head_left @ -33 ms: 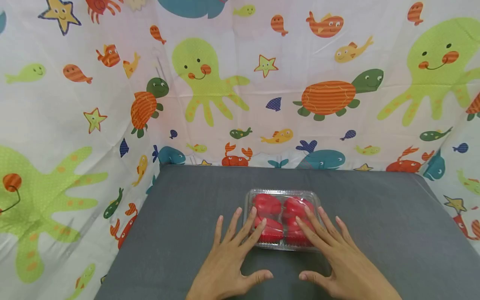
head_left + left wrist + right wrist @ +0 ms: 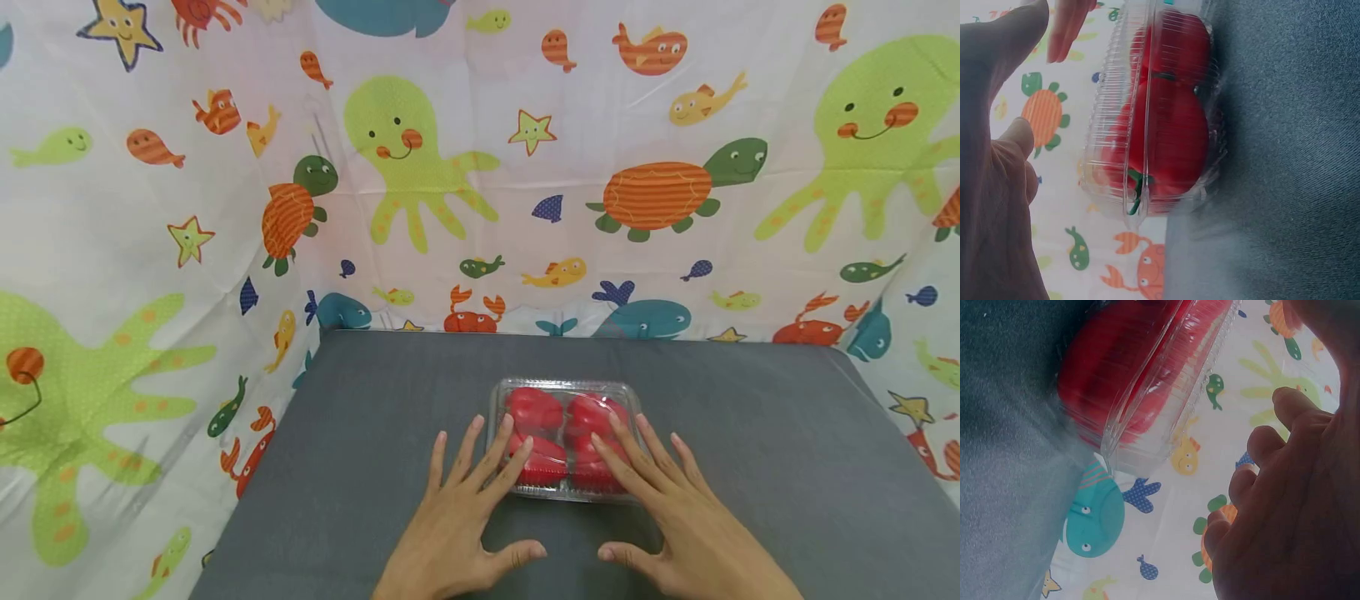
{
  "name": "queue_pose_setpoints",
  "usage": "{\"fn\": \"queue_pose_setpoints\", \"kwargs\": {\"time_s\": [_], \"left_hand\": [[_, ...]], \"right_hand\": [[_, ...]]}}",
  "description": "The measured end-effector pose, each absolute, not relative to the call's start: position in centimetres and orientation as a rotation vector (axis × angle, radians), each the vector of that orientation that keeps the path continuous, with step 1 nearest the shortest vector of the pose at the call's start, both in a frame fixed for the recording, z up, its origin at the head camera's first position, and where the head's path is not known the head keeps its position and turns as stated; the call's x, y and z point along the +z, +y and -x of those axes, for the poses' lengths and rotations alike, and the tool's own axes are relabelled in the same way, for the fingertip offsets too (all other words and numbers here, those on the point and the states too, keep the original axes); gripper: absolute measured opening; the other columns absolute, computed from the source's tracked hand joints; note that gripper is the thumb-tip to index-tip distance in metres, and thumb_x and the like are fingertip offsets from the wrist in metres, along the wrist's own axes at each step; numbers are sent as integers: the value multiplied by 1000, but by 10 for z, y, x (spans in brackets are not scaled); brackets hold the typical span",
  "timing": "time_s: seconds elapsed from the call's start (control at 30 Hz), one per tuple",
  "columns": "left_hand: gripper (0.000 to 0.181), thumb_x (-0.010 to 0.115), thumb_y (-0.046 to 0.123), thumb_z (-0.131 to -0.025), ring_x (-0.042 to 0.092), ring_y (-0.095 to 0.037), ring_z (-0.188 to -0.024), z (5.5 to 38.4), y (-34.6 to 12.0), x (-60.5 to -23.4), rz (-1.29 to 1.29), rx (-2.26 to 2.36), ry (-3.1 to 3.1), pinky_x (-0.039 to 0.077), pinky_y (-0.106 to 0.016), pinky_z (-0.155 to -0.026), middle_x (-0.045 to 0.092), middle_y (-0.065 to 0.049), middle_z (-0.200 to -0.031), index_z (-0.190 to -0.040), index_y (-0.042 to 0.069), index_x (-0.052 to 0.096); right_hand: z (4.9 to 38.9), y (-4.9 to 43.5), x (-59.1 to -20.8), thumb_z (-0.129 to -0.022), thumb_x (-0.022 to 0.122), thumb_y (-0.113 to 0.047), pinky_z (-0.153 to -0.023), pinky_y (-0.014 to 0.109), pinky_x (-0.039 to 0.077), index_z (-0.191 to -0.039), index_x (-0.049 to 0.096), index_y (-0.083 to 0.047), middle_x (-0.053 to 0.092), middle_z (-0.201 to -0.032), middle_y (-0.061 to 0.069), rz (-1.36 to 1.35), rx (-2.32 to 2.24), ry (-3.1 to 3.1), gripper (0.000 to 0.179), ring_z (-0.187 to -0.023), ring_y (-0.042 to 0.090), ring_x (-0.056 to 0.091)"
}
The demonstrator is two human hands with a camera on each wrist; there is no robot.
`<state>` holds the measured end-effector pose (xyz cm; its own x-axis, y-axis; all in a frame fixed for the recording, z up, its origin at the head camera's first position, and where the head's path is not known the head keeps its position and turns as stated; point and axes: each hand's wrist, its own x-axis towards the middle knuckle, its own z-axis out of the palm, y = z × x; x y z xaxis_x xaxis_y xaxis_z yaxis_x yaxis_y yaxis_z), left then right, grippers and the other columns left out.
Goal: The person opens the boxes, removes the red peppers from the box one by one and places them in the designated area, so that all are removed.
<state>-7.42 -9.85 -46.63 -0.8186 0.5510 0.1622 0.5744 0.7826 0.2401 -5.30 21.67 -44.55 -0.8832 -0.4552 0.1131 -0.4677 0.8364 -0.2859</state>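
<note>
On my monitor, the left hand [image 2: 463, 523] and right hand [image 2: 684, 523] hover, fingers spread. The clear box [image 2: 564, 386] sits at the left's two o'clock, the right's ten.

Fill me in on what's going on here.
A person's left grip and right grip, both bare hands with fingers spread, hover over the near part of a clear plastic box. The wrist views show a gap, so neither is holding it. The box looks closed, has four red pieces of produce inside, and sits on a gray table in front of a curtain printed with sea animals.
</note>
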Motion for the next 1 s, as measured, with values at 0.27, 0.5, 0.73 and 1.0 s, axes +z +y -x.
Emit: {"fn": "queue_pose_setpoints", "kwargs": {"time_s": [0.27,0.5,0.73,1.0], "left_hand": [[99,31,90,-91,-14,-32,-163,74,-96,-466,918,-446,-2913,-33,-56,-118,-11,8,-178,-170,39,0],[101,43,83,-94,-15,-31,-163,76,-96,-472,910,-596,-2929,-30,-51,-122,-11,6,-178,-171,35,-3],[118,76,59,-91,-12,-26,-164,83,-97,-485,787,-1118,-2879,16,-74,-123,-10,10,-178,-170,31,-8],[128,83,57,-86,-5,-24,-164,93,-101,-497,626,-1545,-2804,24,-73,-121,-13,19,-175,-167,40,-14]], "right_hand": [[52,217,-446,-86,60,-82,-125,45,-26,-171,13,-34,5,-179,2,-727,496,-2966,109,-164,29,-10],[53,218,-447,-86,66,-77,-125,44,-24,-172,8,-32,-1,-179,0,-663,578,-3030,113,-164,29,-10],[59,219,-450,-83,75,-71,-128,48,-17,-172,1,-25,-1,-179,5,-502,685,-3121,124,-164,35,-2],[63,220,-456,-82,80,-66,-118,73,28,-171,3,-11,8,-177,19,-347,677,-3151,129,-161,44,7]]}}
